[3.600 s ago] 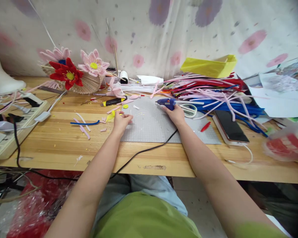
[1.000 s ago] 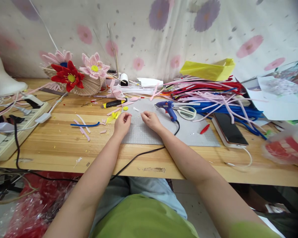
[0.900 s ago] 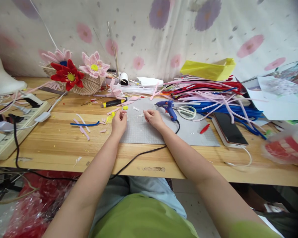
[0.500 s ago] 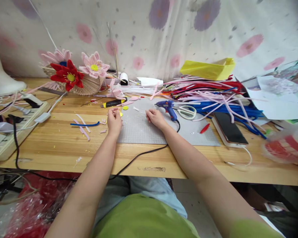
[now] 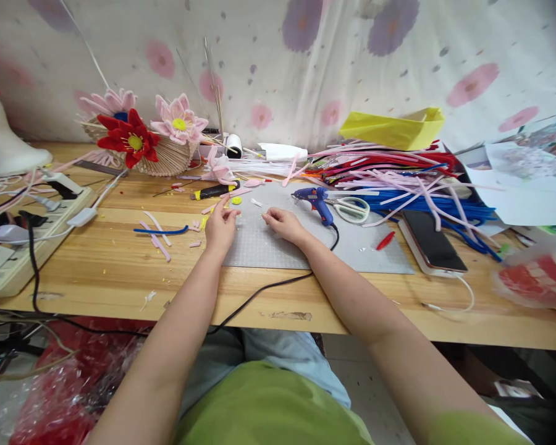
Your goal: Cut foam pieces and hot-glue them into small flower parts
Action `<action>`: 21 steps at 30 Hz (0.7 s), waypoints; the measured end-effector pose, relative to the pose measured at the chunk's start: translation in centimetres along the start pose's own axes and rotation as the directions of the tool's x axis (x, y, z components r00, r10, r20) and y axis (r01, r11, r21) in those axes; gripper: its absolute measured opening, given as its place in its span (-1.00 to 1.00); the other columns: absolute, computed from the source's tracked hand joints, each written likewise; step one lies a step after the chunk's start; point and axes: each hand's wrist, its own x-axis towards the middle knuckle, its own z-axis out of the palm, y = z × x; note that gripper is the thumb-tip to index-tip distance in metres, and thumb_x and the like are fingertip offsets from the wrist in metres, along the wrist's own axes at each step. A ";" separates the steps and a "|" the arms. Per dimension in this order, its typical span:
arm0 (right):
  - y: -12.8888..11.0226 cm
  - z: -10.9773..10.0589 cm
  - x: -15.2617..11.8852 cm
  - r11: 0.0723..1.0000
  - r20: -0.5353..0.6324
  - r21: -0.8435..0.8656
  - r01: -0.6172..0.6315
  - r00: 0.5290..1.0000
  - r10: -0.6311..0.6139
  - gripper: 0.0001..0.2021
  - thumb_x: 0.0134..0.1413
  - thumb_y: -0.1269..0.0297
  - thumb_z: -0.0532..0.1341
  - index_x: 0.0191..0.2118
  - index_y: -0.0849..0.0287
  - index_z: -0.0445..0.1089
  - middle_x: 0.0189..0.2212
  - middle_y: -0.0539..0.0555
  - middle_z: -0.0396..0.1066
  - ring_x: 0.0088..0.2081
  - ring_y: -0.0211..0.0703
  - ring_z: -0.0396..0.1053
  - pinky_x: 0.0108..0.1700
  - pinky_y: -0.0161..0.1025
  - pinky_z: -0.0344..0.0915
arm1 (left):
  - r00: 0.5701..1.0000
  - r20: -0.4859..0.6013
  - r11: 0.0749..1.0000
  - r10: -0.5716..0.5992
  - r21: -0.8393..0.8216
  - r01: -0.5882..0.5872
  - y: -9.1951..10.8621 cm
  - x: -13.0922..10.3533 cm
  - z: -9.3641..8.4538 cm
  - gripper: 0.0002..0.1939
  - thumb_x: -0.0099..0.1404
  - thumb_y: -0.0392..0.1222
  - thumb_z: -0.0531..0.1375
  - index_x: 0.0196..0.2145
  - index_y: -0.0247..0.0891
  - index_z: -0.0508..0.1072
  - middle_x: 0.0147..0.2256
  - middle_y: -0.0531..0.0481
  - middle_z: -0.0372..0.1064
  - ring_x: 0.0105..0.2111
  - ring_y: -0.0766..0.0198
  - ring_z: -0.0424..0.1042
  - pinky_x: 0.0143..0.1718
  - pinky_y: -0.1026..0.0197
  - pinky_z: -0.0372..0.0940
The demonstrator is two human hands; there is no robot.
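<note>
Over the left part of the grey cutting mat (image 5: 278,256) my left hand (image 5: 221,230) has its index finger stretched out and its thumb apart; I see nothing held in it. My right hand (image 5: 283,224) is closed in a pinch over the middle of the mat, and whatever sits at its fingertips is too small to make out. A yellow disc (image 5: 236,201) and a small white scrap (image 5: 256,203) lie just beyond the hands. To the right of my right hand rests a blue glue gun (image 5: 319,203), with white-handled scissors (image 5: 354,210) beside it.
A yellow-black utility knife (image 5: 215,190) lies behind my left hand. Pipe cleaners (image 5: 398,167) are heaped at the back right, near a phone (image 5: 433,241). Red and pink flowers (image 5: 134,142) stand back left, beyond a power strip (image 5: 9,272). The glue gun's black cord (image 5: 259,290) crosses the front.
The fingers of my left hand have spread from a pinch. My right hand has shifted slightly left, and the thin white strands beside it no longer show. The view has moved slightly.
</note>
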 end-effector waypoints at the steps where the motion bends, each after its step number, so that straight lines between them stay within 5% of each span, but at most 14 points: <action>1: 0.0 0.0 0.0 1.000 0.011 -0.023 0.009 1.000 -0.009 -0.74 0.10 0.12 0.06 -0.46 0.16 0.31 -0.54 -0.05 0.31 -0.47 -0.28 0.18 -0.38 -0.30 0.04 | 0.999 0.025 1.000 -0.023 -0.015 0.023 0.1 -0.1 0.0 -0.55 0.17 -0.26 0.16 0.05 -0.20 0.31 -0.30 -0.03 0.50 -0.31 0.28 0.43 -0.21 0.21 0.29; 7: 0.4 0.1 0.3 0.999 -0.011 -0.031 0.034 0.999 -0.034 -0.81 0.12 0.24 0.06 -0.42 0.15 0.34 -0.43 0.00 0.42 -0.33 -0.22 0.26 -0.26 -0.28 0.10 | 0.993 0.102 0.997 -0.061 0.061 0.055 1.3 -1.0 0.5 -0.53 0.15 -0.19 0.20 0.04 -0.20 0.32 -0.33 -0.01 0.53 -0.33 0.26 0.44 -0.19 0.18 0.25; 16: 1.8 -0.5 0.9 0.998 -0.267 0.018 -0.065 0.961 0.067 -0.81 0.11 0.23 0.07 -0.41 0.16 0.37 -0.40 0.04 0.41 -0.29 -0.17 0.27 -0.22 -0.22 0.14 | 0.995 0.021 0.986 -0.094 0.143 0.090 1.1 -0.7 -0.2 -0.61 0.25 -0.05 0.07 0.00 -0.22 0.37 -0.58 0.08 0.39 -0.47 0.27 0.39 -0.35 0.25 0.17; 21: 1.7 -0.1 0.5 0.996 -0.119 -0.030 0.081 0.989 -0.084 -0.87 0.05 0.27 0.16 -0.39 0.15 0.43 -0.37 0.05 0.45 -0.23 -0.15 0.29 -0.12 -0.20 0.17 | 0.994 -0.043 0.979 -0.096 0.179 0.102 0.8 -0.5 -0.3 -0.63 0.29 -0.04 0.02 -0.04 -0.22 0.40 -0.59 0.06 0.35 -0.46 0.25 0.38 -0.35 0.23 0.17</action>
